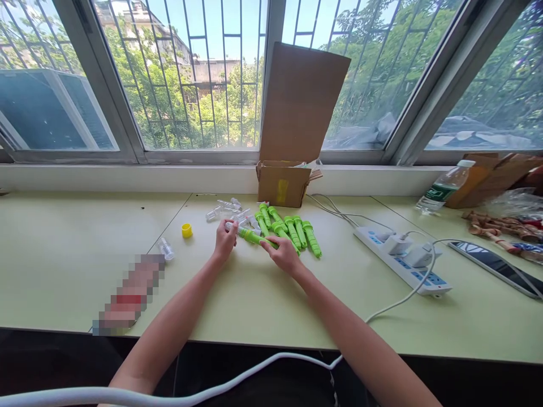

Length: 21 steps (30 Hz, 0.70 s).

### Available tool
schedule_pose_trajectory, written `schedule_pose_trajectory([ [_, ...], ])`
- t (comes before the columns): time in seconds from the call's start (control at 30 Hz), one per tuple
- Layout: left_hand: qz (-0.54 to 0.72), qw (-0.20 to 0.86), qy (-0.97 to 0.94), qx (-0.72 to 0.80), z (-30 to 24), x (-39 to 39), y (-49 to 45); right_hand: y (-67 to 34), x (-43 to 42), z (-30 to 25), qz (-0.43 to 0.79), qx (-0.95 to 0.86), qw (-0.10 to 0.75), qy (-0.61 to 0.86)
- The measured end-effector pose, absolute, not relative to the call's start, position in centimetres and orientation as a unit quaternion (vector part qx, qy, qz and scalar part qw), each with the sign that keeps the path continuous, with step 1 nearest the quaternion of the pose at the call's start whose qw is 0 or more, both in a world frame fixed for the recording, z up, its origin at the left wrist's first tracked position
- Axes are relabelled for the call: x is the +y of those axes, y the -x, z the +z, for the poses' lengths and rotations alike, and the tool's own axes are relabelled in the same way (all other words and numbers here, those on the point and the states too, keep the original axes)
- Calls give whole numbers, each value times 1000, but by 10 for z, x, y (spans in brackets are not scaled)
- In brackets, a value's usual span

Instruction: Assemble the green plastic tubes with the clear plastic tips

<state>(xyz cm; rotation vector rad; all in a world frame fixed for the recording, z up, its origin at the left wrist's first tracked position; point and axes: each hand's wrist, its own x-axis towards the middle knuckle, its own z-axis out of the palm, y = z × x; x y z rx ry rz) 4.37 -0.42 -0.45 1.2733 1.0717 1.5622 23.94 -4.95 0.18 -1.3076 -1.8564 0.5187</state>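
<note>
My left hand [224, 238] is closed around the clear end of a green plastic tube [253, 237], and my right hand [283, 254] pinches the tube's other, green end. The tube lies low over the pale green table [263, 294] between both hands. Just beyond it lies a row of several similar green tubes [292, 229]. Several clear plastic caps [227, 209] are scattered behind my left hand. A small yellow cap [186, 230] stands to the left, with one more clear piece [165, 249] near it.
An open cardboard box [283, 182] stands at the windowsill behind the tubes. A white power strip [401, 259] with plugged chargers lies to the right, then a phone [494, 265], a water bottle [443, 186] and bags. A white cable [237, 379] runs along the near edge.
</note>
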Motion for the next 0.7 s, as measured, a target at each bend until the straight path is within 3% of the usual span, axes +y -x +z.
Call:
schedule_pose_trajectory([
  [0.13,622,430,-487,437,-3,-5,-47,-243,-50,-2,8,-760,386,523],
  [0.33,597,485,-440,463,1,-10,-52,-250,-48,-4,-166,-777,354,492],
  [0.5,591,509,-423,461,2,-11,-53,-249,-50,-1,-237,-788,337,458],
  [0.7,615,503,-412,446,0,-8,-52,-247,-53,1,-236,-810,307,440],
])
